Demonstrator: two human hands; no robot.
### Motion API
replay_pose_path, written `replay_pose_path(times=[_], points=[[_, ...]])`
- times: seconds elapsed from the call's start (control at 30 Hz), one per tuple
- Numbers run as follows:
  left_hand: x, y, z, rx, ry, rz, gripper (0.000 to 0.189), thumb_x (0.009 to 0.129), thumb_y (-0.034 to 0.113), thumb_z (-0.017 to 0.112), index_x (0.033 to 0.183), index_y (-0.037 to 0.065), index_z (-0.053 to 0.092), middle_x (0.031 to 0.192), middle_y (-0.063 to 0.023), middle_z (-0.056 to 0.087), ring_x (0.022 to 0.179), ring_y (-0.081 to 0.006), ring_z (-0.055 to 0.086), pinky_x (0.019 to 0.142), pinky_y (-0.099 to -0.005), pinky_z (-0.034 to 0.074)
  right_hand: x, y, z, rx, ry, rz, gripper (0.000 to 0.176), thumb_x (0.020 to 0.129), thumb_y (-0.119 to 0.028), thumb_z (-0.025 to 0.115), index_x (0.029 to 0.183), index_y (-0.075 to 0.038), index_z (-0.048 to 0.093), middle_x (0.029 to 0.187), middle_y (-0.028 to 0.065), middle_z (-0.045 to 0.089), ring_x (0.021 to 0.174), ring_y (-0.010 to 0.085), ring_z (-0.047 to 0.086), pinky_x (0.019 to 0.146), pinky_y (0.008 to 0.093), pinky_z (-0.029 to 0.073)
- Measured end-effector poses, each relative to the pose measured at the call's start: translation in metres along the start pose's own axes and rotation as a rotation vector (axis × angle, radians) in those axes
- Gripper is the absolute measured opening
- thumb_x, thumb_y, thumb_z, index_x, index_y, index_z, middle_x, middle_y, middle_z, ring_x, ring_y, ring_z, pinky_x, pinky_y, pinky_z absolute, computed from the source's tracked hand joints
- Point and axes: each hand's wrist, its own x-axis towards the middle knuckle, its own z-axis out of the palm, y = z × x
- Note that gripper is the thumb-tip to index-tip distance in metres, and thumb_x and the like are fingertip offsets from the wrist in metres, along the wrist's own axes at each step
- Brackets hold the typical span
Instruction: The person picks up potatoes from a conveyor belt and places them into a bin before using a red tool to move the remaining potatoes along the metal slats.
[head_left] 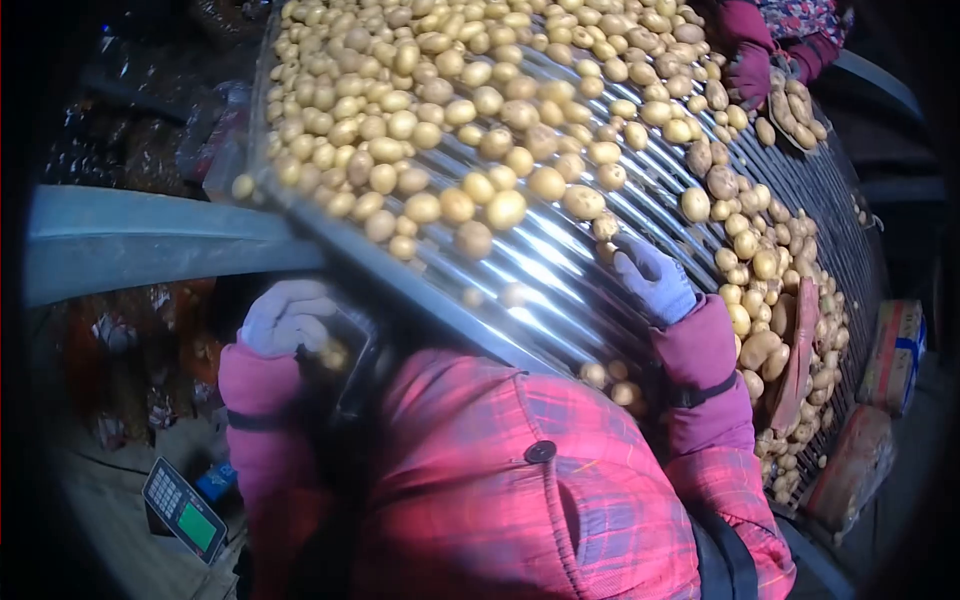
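Note:
My left hand point(288, 318), in a pale glove, hangs beside a dark opening at the near edge of the sorting rack, its fingers loosely bent and apart. Just below its fingertips shows a blurred potato point(333, 354), apart from the hand. Over the metal bars of the rack point(560, 262), my right hand point(657, 282) wears a similar glove. Its thumb and forefinger curve together at a small potato point(604, 252). Many loose potatoes point(400, 125) are heaped across the far part of the rack, thinning out toward me.
Another person's gloved hand point(748, 75) works at the far right edge near a scoop-like holder of potatoes point(793, 108). A reddish board point(797, 355) stands among potatoes on the right. A blue-grey beam point(170, 243) juts in at left, above a scale display point(187, 510). Packages point(893, 355) lie right.

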Motion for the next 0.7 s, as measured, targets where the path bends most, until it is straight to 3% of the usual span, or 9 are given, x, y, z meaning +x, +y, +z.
replay_pose_path(times=[0.07,0.13,0.17,0.23,0.27,0.47,0.6,0.63,0.7], points=[[0.04,0.002,0.103,0.995,0.096,0.18,0.027,0.091,0.015,0.052,0.11,-0.005,0.052,0.087,-0.0105,0.062,0.063,-0.0116,0.056,0.059,-0.023,0.045,0.003,-0.017,0.0,-0.066,-0.01,0.043,0.037,0.089,-0.024,0.056,0.119,-0.001,0.054,0.108,0.0124,0.061,0.102,0.017,0.056,0.088,0.0305,0.044],[0.097,-0.01,0.128,0.65,0.2,-0.071,0.029,0.087,0.014,0.057,0.111,-0.004,0.055,0.088,-0.009,0.063,0.066,-0.0085,0.056,0.061,-0.0201,0.044,0.011,-0.017,0.002,-0.191,-0.011,-0.121,0.035,0.089,-0.022,0.056,0.117,-0.001,0.055,0.108,0.014,0.061,0.101,0.0198,0.058,0.087,0.0311,0.045],[0.12,-0.019,0.145,0.97,0.172,-0.038,0.033,0.085,0.018,0.059,0.112,-0.001,0.056,0.095,-0.0109,0.063,0.075,-0.0137,0.059,0.067,-0.0238,0.046,0.015,-0.019,0.004,-0.214,-0.001,-0.172,0.034,0.089,-0.022,0.055,0.116,-0.001,0.056,0.107,0.0147,0.061,0.099,0.0216,0.059,0.086,0.0315,0.046],[0.164,-0.046,0.146,1.796,-0.16,0.902,0.035,0.082,0.019,0.061,0.113,0.002,0.056,0.097,-0.0135,0.06,0.088,-0.0233,0.059,0.075,-0.0315,0.047,0.019,-0.022,0.001,-0.261,0.035,-0.186,0.033,0.089,-0.022,0.055,0.115,-0.001,0.056,0.106,0.0154,0.061,0.098,0.0241,0.06,0.085,0.0329,0.046],[0.186,-0.064,0.136,1.64,-0.048,0.454,0.043,0.08,0.027,0.061,0.116,0.005,0.056,0.104,-0.0158,0.057,0.096,-0.0312,0.056,0.082,-0.0384,0.046,0.022,-0.023,-0.001,-0.322,0.061,-0.212,0.032,0.089,-0.021,0.055,0.114,-0.002,0.056,0.106,0.0162,0.061,0.097,0.0267,0.06,0.084,0.0342,0.047],[0.233,-0.091,0.157,2.514,-0.178,0.027,0.049,0.075,0.038,0.058,0.119,0.016,0.051,0.122,-0.0102,0.049,0.104,-0.0295,0.053,0.081,-0.0436,0.045,0.069,-0.012,0.031,-0.815,0.314,-0.547,0.025,0.074,-0.021,0.059,0.097,-0.012,0.054,0.092,0.0099,0.054,0.087,0.0268,0.056,0.067,0.0416,0.046],[0.24,-0.102,0.133,2.594,-0.131,0.158,0.047,0.07,0.03,0.066,0.113,0.018,0.052,0.118,-0.0082,0.05,0.103,-0.0274,0.054,0.08,-0.0438,0.045,0.084,-0.01,0.039,-0.915,0.381,-0.483,0.03,0.075,-0.027,0.06,0.101,-0.014,0.053,0.101,0.009,0.051,0.091,0.0252,0.055,0.069,0.0425,0.046],[0.237,-0.104,0.118,2.516,-0.033,0.528,0.043,0.069,0.025,0.067,0.109,0.016,0.054,0.111,-0.0098,0.054,0.096,-0.0273,0.057,0.08,-0.0421,0.046,0.081,-0.013,0.035,-0.849,0.315,-0.449,0.033,0.077,-0.028,0.06,0.105,-0.013,0.053,0.103,0.0101,0.052,0.092,0.0268,0.055,0.071,0.0432,0.046],[0.24,-0.09,0.105,2.195,-0.026,0.326,0.038,0.072,0.024,0.065,0.107,0.015,0.055,0.105,-0.0106,0.056,0.093,-0.0256,0.058,0.078,-0.0399,0.046,0.075,-0.014,0.028,-0.783,0.259,-0.417,0.037,0.078,-0.03,0.061,0.109,-0.011,0.052,0.105,0.0113,0.052,0.094,0.0284,0.055,0.073,0.0439,0.046]])
